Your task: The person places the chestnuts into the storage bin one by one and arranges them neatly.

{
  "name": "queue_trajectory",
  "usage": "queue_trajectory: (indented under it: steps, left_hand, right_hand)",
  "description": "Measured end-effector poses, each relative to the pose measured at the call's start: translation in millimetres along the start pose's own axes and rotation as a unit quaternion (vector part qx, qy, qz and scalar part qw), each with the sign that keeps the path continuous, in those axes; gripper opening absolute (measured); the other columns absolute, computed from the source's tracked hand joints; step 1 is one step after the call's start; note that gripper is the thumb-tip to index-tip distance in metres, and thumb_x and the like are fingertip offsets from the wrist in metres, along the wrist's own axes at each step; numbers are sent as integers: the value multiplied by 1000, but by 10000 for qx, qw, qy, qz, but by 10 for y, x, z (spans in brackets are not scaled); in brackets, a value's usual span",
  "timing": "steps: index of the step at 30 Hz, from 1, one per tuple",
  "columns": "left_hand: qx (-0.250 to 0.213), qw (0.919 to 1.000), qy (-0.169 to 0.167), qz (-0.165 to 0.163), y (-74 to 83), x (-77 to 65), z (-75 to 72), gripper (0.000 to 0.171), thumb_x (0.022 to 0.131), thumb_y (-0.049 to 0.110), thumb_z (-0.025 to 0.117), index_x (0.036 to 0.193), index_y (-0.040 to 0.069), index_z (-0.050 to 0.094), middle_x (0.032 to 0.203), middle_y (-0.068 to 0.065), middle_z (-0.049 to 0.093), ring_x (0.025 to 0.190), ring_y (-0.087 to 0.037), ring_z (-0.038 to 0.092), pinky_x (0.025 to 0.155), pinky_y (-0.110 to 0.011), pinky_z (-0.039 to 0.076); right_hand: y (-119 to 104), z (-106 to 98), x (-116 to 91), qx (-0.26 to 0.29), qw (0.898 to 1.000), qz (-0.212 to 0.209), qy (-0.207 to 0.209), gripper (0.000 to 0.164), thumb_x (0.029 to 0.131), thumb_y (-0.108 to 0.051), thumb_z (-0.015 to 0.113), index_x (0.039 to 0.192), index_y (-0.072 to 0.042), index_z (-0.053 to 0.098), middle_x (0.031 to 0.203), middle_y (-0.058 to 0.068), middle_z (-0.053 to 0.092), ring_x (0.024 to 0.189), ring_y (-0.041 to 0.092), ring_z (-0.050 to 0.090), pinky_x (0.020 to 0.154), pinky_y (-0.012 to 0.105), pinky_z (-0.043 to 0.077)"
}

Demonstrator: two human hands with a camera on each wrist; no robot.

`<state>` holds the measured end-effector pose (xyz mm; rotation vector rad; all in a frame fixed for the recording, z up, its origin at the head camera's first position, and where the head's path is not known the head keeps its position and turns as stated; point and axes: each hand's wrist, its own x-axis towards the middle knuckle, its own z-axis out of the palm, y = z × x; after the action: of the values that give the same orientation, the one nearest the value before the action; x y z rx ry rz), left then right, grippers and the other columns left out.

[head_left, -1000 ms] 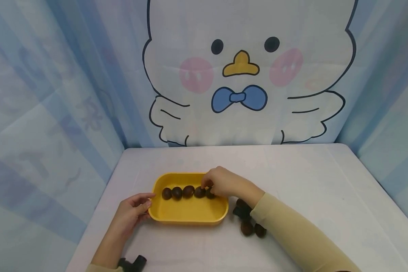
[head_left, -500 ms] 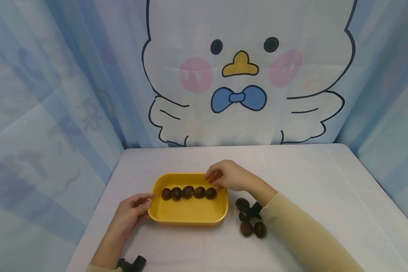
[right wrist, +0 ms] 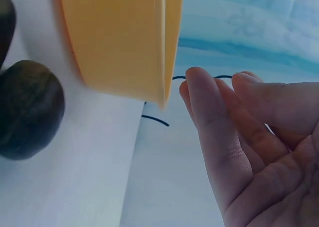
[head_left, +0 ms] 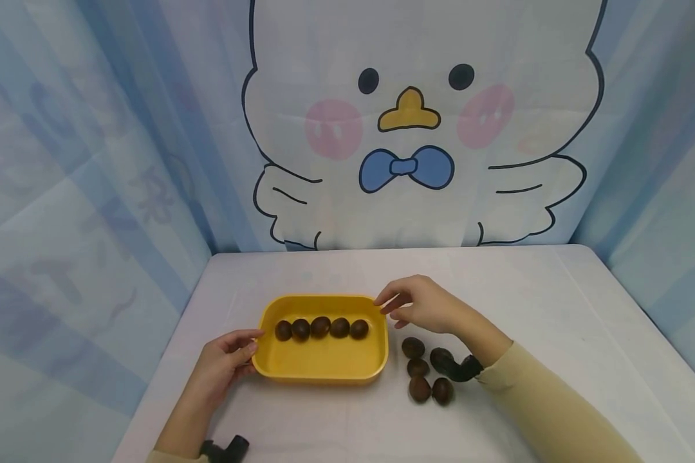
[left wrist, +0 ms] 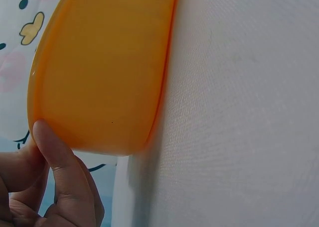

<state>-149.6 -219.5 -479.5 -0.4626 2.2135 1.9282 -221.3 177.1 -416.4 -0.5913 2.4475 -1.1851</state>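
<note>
A yellow tray (head_left: 318, 368) stands on the table with several dark brown, round, nut-like things (head_left: 320, 327) in a row across its inside. At its left end my left hand (head_left: 224, 361) pinches the rim. In the left wrist view the thumb (left wrist: 56, 150) lies on the tray's outer wall (left wrist: 104, 67), with the other fingers behind the rim. My right hand (head_left: 419, 302) is by the tray's right back corner, fingers loosely bent and holding nothing. Several more brown round things (head_left: 419, 390) lie on the table right of the tray, below the right hand.
A black wrist camera (head_left: 469, 368) on the right arm overlaps the loose group; another black camera (head_left: 226, 449) is on the left wrist. The white-covered table (head_left: 556, 334) meets a printed curtain (head_left: 405, 212) at its back edge.
My right hand has let go of the rightmost brown thing in the row and moved right, out of the tray. The left hand and the tray have stayed put.
</note>
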Motion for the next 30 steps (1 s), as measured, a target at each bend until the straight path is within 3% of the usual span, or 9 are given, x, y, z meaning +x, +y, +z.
queue_trajectory:
  steps: [8,16,30]
  left_hand:
    - [15,10000,9,18,7,-1,5,32,104,7,69,136,0,71,112,-7,69,81,-17,65,69,-25,63]
    - [62,10000,10,21,10,-1,6,32,105,7,68,136,0,71,113,-7,68,81,-18,64,70,-25,63]
    - [25,10000,72,-59,-11,26,8,33,105,7,68,138,1,70,115,-9,68,81,-19,64,69,-25,63]
  right_hand:
    - [170,-93,-215,-371,9991,76,208,29,98,-1,73,123,-16,77,119,9,79,100,21,76,96,43,65]
    - [410,-109,-358,-545,9983,146,145,27,97,-4,75,122,-15,77,119,6,78,112,21,71,100,48,62]
    - [699,-27,-429,-547,9985,20,-87,28,94,-3,77,120,-13,77,121,4,77,113,25,74,99,48,62]
